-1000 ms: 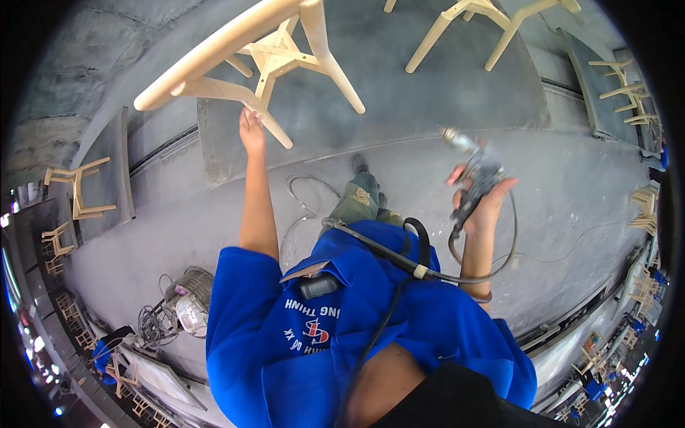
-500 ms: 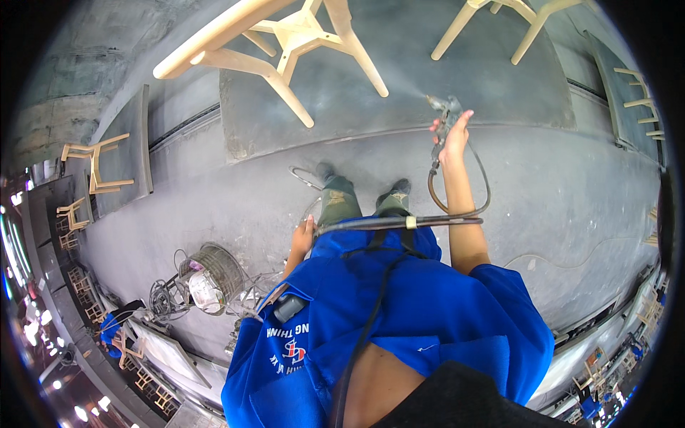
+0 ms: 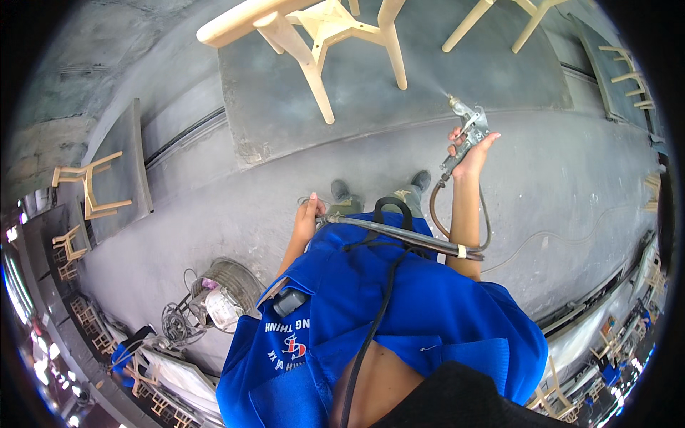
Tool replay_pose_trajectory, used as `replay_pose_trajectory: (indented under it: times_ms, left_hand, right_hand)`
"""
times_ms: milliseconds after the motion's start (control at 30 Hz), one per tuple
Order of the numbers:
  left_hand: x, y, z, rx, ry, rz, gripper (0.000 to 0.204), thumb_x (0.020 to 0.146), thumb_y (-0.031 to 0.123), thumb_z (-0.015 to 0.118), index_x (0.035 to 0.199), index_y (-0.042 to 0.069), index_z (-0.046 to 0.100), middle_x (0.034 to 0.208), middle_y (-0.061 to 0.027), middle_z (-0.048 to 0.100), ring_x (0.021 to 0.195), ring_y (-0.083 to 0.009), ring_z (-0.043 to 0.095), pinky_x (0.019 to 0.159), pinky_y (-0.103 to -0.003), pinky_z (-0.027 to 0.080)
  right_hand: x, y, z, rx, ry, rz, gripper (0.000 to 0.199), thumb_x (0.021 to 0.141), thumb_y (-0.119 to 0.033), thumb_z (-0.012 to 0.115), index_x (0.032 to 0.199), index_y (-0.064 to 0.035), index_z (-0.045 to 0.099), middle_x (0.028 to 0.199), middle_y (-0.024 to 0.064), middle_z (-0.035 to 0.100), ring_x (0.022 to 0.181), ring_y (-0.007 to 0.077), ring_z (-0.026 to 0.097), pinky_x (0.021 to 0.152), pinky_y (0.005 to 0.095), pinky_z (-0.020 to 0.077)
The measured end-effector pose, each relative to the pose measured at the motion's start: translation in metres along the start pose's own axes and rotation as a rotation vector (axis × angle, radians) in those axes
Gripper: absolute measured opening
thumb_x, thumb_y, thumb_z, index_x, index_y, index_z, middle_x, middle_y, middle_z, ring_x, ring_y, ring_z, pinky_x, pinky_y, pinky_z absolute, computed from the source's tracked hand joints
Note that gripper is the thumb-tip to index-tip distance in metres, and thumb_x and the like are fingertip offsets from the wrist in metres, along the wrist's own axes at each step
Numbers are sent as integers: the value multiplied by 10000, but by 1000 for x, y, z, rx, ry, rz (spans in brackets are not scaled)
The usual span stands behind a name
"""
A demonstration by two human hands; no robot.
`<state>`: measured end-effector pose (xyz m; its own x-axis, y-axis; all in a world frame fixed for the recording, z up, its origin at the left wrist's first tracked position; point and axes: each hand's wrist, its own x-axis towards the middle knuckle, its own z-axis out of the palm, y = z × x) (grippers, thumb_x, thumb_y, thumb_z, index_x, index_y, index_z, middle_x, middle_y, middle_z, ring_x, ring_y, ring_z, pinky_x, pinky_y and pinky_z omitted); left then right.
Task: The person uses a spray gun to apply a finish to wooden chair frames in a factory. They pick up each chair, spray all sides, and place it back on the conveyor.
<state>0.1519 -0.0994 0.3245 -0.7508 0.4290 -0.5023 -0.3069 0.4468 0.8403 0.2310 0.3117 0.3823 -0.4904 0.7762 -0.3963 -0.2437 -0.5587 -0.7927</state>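
Note:
My right hand (image 3: 471, 160) is closed round the grip of a metal spray gun (image 3: 469, 128), its nozzle pointing up and to the left. A thin mist leaves the nozzle toward a pale, unpainted wooden chair frame (image 3: 335, 27). The chair stands on a dark grey panel (image 3: 285, 135), cut off by the top of the view. From the gun's base, dark hoses (image 3: 399, 234) loop down and cross in front of my waist, with a pale band round them. My left hand (image 3: 308, 212) is closed on the hoses' other end beside my left hip.
Another chair frame (image 3: 524, 21) stands farther right on the panel. At the left, a chair frame (image 3: 91, 185) rests on a separate board. A round tub (image 3: 246, 282) with a white container and coiled hose (image 3: 177, 322) lies on the floor at lower left. A thin hose trails at right.
The spray gun has moved slightly right and lower in view, its body turned more side-on. My left hand sits higher in view. The chairs on the panel have shifted as the view moved.

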Motion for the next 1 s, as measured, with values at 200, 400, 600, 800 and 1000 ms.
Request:
replay_pose_trajectory:
  times_ms: [200, 400, 600, 800, 1000]
  left_hand:
    - [-8, 1, -48, 44, -81, -25, 675, 1072, 549, 322, 781, 30, 642, 676, -28, 554, 671, -136, 485, 655, -300, 397]
    - [-10, -29, -90, 76, -87, 9, 666, 1076, 540, 323, 820, 30, 667, 644, -7, 531, 633, -124, 463, 623, -293, 384]
    - [-3, -38, -119, 29, -71, -43, 637, 1081, 515, 325, 889, 23, 680, 620, 7, 542, 568, -84, 446, 561, -269, 344]
    - [8, -2, -121, -96, -108, -65, 595, 1082, 490, 354, 923, 24, 688, 609, 15, 530, 571, -81, 443, 565, -268, 352]
    - [16, 63, -85, -100, -361, 146, 559, 1086, 465, 371, 962, 20, 684, 602, 33, 472, 577, -71, 410, 568, -270, 344]
  right_hand:
    - [-37, 32, 36, -8, -21, 82, 819, 934, -826, 190, 1049, -97, 547, 746, 67, 598, 662, 174, 584, 460, 270, 362]
    - [-34, 147, 31, -83, 63, 241, 803, 956, -796, 242, 1066, -71, 568, 729, 83, 621, 624, 191, 615, 431, 294, 387]
    - [-23, 223, 19, -296, 282, 373, 800, 959, -782, 296, 1077, -41, 574, 707, 95, 624, 578, 221, 639, 412, 319, 388]
    - [-60, 158, 63, -112, 114, 299, 827, 953, -799, 252, 1057, -42, 567, 707, 95, 619, 586, 189, 607, 410, 296, 386]
    - [-144, 24, 107, 45, -175, 17, 899, 915, -845, 205, 1073, -33, 557, 740, 95, 594, 662, 165, 594, 378, 229, 351]
